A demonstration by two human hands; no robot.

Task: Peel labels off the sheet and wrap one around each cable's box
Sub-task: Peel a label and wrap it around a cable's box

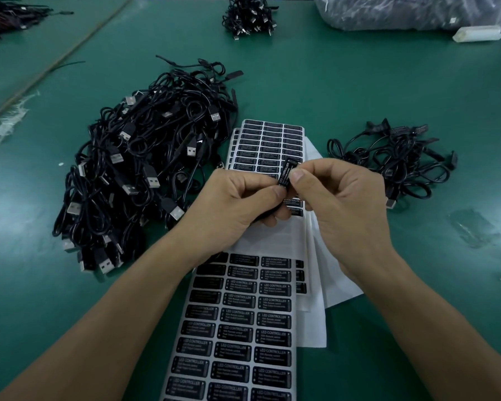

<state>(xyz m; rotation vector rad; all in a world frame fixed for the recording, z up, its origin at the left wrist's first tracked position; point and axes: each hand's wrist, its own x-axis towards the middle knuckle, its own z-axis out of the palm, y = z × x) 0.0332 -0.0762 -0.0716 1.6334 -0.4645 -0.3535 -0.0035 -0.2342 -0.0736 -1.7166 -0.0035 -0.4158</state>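
Black cable heap left, left forearm over label sheets

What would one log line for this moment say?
left hand, right hand: pinch labelled box | label sheet: beneath | cable pile: left of sheet

Even overhead light, soft shadows, bowed edges

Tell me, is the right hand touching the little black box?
Touching. The head view shows the fingers of the right hand pinching the little black box, with no gap. The left hand grips it too.
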